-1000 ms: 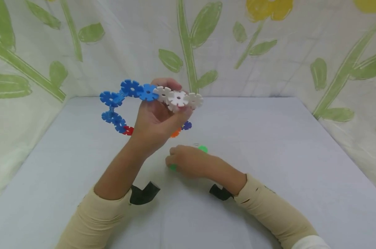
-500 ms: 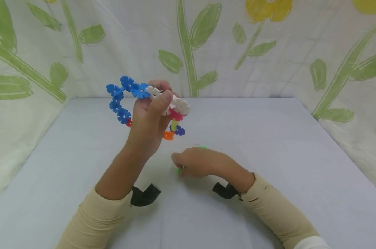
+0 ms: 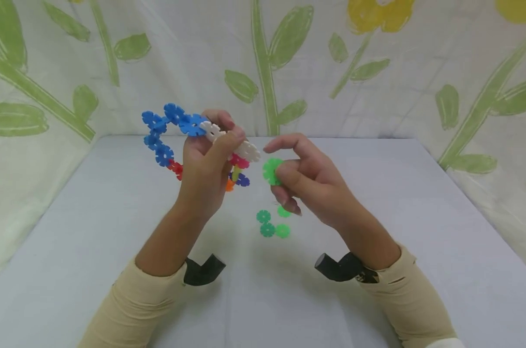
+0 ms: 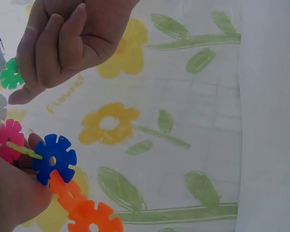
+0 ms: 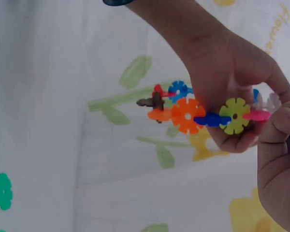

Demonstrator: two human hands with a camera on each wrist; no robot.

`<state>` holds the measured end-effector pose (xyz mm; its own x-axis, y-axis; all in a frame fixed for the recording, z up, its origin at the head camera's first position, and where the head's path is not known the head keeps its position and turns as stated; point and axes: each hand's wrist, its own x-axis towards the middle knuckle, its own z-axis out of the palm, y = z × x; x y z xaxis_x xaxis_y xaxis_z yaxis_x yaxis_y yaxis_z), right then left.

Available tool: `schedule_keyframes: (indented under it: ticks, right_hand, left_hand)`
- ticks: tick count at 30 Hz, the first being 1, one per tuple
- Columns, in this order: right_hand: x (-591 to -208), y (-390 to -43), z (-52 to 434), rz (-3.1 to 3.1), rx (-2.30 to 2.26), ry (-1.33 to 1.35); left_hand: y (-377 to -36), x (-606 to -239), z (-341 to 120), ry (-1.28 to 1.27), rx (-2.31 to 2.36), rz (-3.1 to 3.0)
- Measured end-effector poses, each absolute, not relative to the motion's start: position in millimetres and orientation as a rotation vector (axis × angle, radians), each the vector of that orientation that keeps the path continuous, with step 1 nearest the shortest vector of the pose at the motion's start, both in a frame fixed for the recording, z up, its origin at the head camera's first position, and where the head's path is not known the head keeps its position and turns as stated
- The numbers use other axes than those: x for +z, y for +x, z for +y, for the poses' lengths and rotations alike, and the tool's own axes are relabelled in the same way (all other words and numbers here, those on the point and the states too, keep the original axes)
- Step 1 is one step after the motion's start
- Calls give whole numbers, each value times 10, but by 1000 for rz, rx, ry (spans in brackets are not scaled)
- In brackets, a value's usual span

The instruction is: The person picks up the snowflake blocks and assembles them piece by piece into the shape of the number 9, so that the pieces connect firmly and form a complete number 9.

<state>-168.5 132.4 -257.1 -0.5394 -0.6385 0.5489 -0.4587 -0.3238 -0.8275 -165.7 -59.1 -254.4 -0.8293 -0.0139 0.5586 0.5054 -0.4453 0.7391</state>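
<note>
So you're mid-join here, by the look of it. Your left hand [image 3: 211, 164] has its fingers curled round the chain of snowflake discs [image 3: 193, 140], held up off the table [image 3: 398, 208], blue ones arcing out toward 10 o'clock and the white ones running toward 3 o'clock past your thumb. Pink, yellow-green, dark blue and orange discs hang under that hand; the wrist views show them slotted edge to edge.

Your right hand [image 3: 308, 181] pinches a single green disc [image 3: 271, 171] between thumb and forefinger, also in the air, just beside the white disc at the end of the chain [image 3: 251, 152], at about its 4 o'clock. They're close but not touching, as far as I can tell from the head view.

I'd call this the lining-up step: piece fetched, not yet seated. The next move probably calls for turning the green disc so one of its notches meets a notch on that white end piece at a cross angle, then pushing the two together while your left hand braces right behind the joint. That chain looks floppy, so grip near the end or it'll likely twist away.

Four spare green discs [image 3: 272, 223] sit on the table at 6 o'clock from your right hand, clustered close together.
</note>
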Motion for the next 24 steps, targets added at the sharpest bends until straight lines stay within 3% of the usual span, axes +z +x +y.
schedule_keyframes:
  ticks: [24]
  right_hand:
    - [-2570, -1537, 1276, 1557, -2135, -1060]
  left_hand:
    - [-1639, -2628, -450, -839, -2006, -1584]
